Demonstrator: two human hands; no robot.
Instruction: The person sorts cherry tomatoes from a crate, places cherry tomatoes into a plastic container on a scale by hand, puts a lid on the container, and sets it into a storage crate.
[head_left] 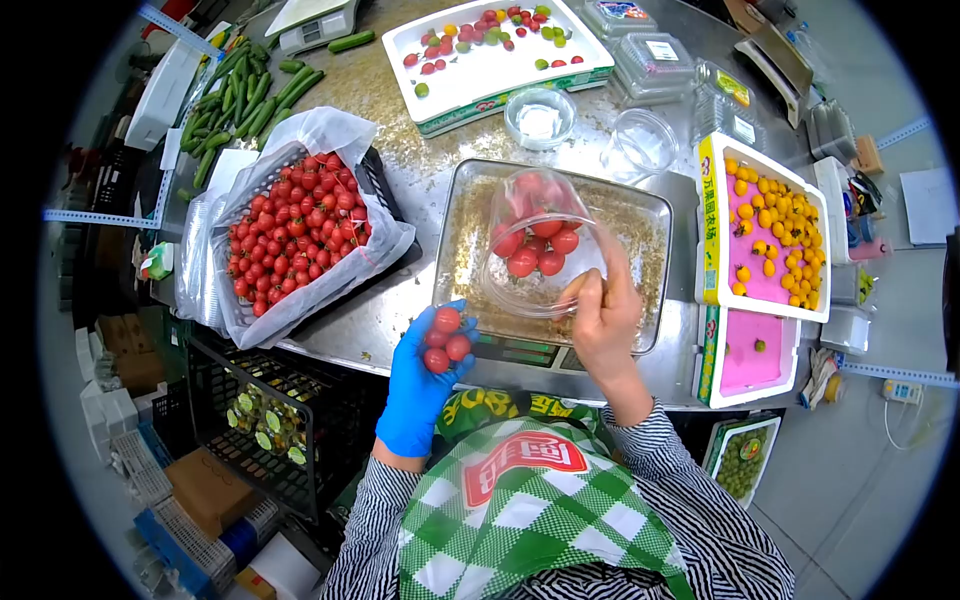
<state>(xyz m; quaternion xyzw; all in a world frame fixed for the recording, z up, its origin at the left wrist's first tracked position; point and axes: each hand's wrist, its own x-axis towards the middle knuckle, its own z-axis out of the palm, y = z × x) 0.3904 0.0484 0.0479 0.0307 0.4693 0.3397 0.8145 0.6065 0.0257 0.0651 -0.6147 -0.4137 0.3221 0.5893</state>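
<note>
In a blue glove, my left hand (412,385) cups several red cherry tomatoes (447,340) at the front edge of the metal tray (655,335). My bare right hand (608,320) grips the rim of a clear plastic cup (535,290), tilted above the tray with red tomatoes (545,245) inside. A lined black crate (385,250) full of red tomatoes (300,225) stands to the left. The cup and the left hand are close together but look apart.
Cucumbers (245,100) lie at the back left near a scale (315,25). A white box (450,75) with mixed small tomatoes stands at the back. Yellow tomatoes (795,235) fill a box at right. Empty clear containers (655,65) and round tubs (540,118) sit behind the tray.
</note>
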